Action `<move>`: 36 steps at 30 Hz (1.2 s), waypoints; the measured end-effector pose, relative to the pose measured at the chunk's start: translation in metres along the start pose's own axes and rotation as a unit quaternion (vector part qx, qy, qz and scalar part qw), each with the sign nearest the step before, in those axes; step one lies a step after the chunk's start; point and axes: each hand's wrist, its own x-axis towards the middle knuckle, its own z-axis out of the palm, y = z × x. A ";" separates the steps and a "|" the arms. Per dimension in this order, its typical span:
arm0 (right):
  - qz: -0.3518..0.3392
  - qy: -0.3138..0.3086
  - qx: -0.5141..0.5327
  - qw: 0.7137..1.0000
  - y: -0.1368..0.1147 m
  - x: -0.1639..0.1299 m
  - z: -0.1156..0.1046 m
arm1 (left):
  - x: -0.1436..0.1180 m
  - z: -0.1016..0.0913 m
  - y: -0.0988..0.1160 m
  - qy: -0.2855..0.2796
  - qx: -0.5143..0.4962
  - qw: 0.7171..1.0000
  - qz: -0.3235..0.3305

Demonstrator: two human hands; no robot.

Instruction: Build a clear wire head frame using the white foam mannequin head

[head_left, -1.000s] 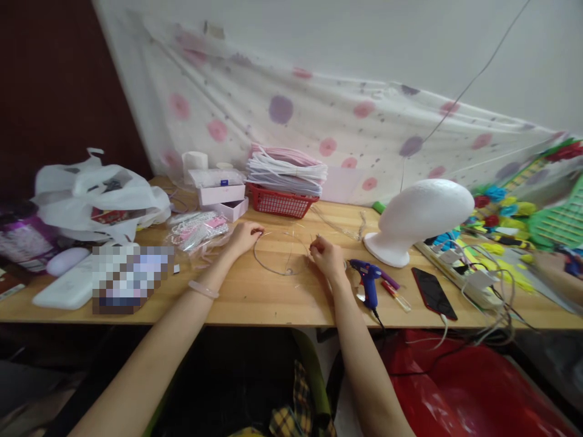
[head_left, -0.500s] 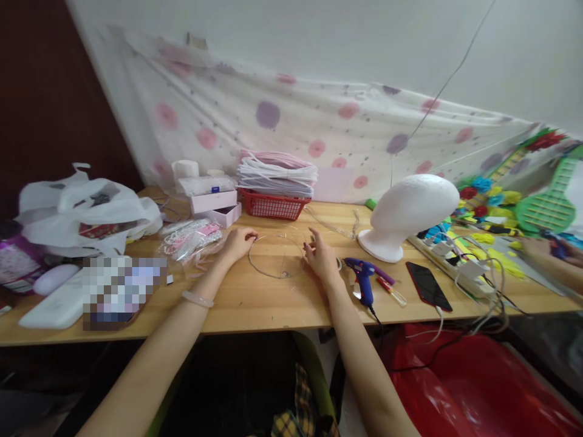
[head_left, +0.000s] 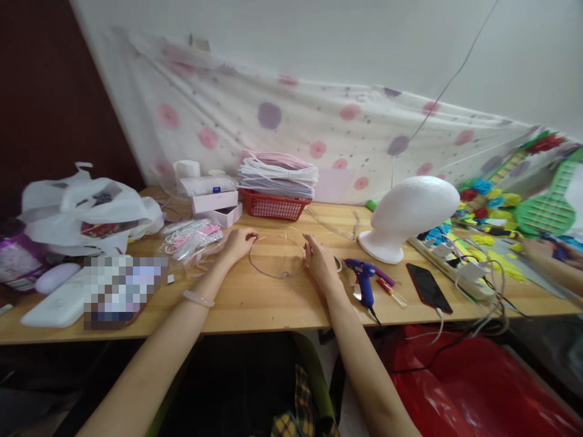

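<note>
A thin wire ring (head_left: 265, 272) lies level just over the wooden table, between my two hands. At its left edge my left hand (head_left: 242, 244) is closed in a pinch on the wire. My right hand (head_left: 320, 262) has its fingers curled at the ring's right edge, and the fingertips seem to grip the wire there. A small twist or joint in the wire shows at the near side of the ring. Close to my right hand lies a blue glue gun (head_left: 363, 280).
A white foam head (head_left: 410, 209) stands right of my hands. Behind the ring sits a red basket (head_left: 276, 207) under pipe cleaners. A phone (head_left: 428, 287) and power strip (head_left: 460, 267) lie right; a bagged bundle (head_left: 191, 238) left. Another person's hand (head_left: 537, 252) is far right.
My right index finger, raised before, has come down toward the wire. My left hand keeps its pinch, and the ring has hardly moved.
</note>
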 end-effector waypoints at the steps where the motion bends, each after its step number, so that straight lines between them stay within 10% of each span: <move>1: -0.001 0.000 -0.002 1.000 0.001 0.000 0.000 | 0.000 0.000 0.000 0.000 0.000 1.000 0.001; 22: 0.075 -0.008 0.055 0.996 -0.001 0.003 0.002 | -0.011 0.000 0.010 0.024 0.012 0.997 0.075; 36: 0.100 -0.022 0.187 0.977 0.022 0.006 0.018 | -0.002 0.001 -0.007 -0.032 -0.034 0.999 0.004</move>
